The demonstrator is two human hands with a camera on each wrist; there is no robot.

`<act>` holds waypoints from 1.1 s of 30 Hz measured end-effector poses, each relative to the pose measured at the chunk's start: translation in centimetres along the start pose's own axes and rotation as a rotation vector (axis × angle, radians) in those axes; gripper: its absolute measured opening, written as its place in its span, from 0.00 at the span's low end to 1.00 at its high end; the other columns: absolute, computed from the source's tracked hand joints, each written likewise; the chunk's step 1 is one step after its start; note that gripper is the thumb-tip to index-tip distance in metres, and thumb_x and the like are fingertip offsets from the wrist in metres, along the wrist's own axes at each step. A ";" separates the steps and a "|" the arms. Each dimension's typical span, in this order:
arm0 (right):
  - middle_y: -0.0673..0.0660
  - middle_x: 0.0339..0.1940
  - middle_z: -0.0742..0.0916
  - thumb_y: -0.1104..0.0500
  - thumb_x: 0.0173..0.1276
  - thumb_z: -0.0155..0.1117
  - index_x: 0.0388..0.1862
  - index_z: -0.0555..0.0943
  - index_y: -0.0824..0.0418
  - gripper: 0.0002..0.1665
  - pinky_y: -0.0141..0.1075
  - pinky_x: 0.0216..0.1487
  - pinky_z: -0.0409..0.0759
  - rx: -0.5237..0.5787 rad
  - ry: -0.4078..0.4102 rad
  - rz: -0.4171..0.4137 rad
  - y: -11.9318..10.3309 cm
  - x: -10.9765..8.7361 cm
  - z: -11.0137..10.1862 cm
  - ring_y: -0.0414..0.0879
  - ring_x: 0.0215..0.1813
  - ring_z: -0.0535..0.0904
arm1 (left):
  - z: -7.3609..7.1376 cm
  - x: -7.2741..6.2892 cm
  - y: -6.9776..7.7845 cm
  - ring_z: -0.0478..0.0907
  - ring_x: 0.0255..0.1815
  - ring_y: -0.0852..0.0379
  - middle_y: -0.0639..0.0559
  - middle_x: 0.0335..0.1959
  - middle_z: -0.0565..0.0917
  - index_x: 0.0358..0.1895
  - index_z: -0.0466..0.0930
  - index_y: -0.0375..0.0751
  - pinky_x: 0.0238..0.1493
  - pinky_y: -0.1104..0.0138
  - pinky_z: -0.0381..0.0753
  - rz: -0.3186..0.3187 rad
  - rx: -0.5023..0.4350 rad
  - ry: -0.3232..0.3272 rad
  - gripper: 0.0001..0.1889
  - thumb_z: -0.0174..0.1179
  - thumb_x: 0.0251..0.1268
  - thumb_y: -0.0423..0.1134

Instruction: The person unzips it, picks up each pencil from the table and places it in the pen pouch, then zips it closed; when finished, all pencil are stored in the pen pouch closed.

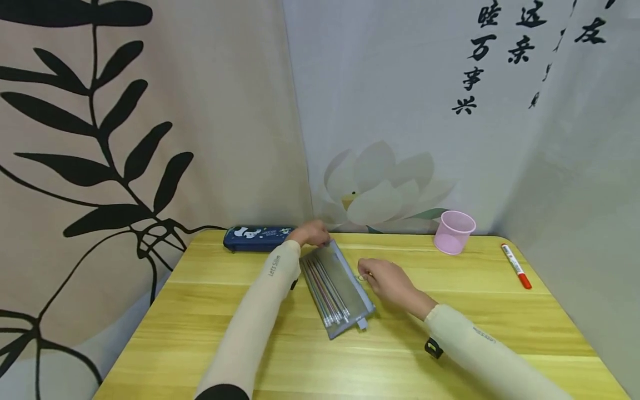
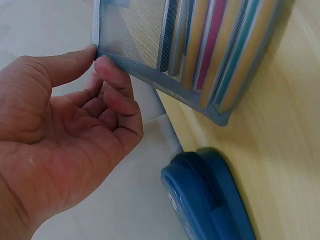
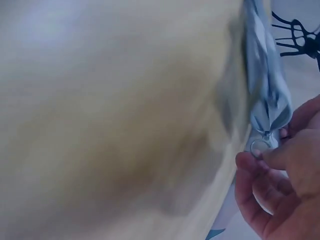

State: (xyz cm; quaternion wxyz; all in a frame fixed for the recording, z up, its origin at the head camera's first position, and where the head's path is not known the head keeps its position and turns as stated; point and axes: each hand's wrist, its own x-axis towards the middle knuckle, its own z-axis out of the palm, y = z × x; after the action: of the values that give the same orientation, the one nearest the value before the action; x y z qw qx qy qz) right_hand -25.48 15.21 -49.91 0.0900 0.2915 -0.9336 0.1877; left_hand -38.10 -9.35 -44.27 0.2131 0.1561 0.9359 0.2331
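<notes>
A grey mesh zipper pouch slants across the middle of the table, with several pencils visible inside it. My left hand pinches the pouch's far corner between thumb and forefinger, the other fingers curled beneath, as the left wrist view shows. At the zipper side, my right hand pinches the small ring of the zipper pull between thumb and forefinger. The zipper edge bunches beside that ring in the right wrist view. Just left of my left hand lies a dark blue pencil case.
A pink cup stands at the table's back right. Farther right, near the side edge, lies a white marker with a red cap. Printed cloth hangs behind the wooden table.
</notes>
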 end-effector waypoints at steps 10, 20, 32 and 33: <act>0.39 0.29 0.74 0.61 0.75 0.68 0.35 0.75 0.48 0.13 0.28 0.31 0.69 -0.056 -0.038 -0.030 2.9 -5.7 -1.0 0.36 0.32 0.71 | -0.7 -1.0 -0.9 0.59 0.13 0.63 0.59 0.09 0.68 0.14 0.72 0.44 0.19 0.71 0.59 -0.004 0.040 -0.051 0.26 0.54 0.80 0.40; 0.41 0.34 0.84 0.62 0.75 0.68 0.41 0.80 0.47 0.10 0.33 0.34 0.78 -0.074 0.055 0.018 6.1 -7.7 -3.1 0.35 0.34 0.77 | 0.1 -4.4 -1.2 0.72 0.23 0.61 0.36 0.41 0.89 0.30 0.82 0.33 0.26 0.72 0.66 0.063 0.012 -0.078 0.17 0.55 0.82 0.38; 0.42 0.36 0.89 0.64 0.70 0.73 0.40 0.83 0.48 0.11 0.38 0.35 0.82 -0.061 0.102 0.050 8.4 -6.4 -3.1 0.38 0.36 0.83 | 1.0 -6.1 -1.4 0.75 0.24 0.57 0.49 0.43 0.91 0.30 0.84 0.33 0.26 0.72 0.66 0.099 0.042 -0.071 0.17 0.55 0.81 0.38; 0.43 0.36 0.90 0.65 0.69 0.73 0.39 0.84 0.48 0.11 0.38 0.35 0.82 -0.060 0.105 0.047 8.5 -6.2 -3.1 0.38 0.36 0.82 | 1.1 -6.2 -1.4 0.79 0.27 0.56 0.48 0.44 0.92 0.32 0.85 0.31 0.27 0.72 0.66 0.100 0.048 -0.071 0.17 0.55 0.81 0.38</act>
State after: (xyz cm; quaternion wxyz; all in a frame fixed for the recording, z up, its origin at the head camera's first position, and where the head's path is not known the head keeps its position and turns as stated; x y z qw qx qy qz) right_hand -25.18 26.10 -51.31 0.1429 0.2563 -0.9395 0.1769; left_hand -32.49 -12.60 -43.82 0.2305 0.2159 0.9241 0.2151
